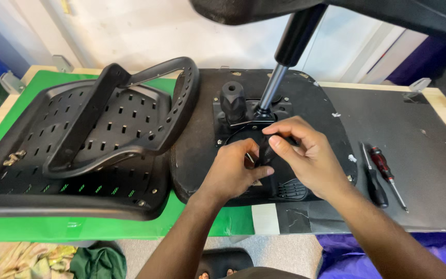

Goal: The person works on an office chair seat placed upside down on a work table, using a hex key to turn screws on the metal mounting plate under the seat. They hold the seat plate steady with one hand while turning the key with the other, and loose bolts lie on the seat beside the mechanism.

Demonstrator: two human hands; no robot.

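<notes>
You face a pale wall (145, 31) behind a wooden table (434, 95) laid with a green mat (52, 227) and a dark mat (429, 155), with grey floor (285, 253) and crumpled cloths (52, 261) below.

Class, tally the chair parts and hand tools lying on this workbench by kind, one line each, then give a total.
Perforated black chair backs: 1
Upturned seat pans with mechanism plate: 1
Gas lift cylinders: 1
Black-handled screwdrivers: 1
Red-handled screwdrivers: 1
Total: 5
</notes>
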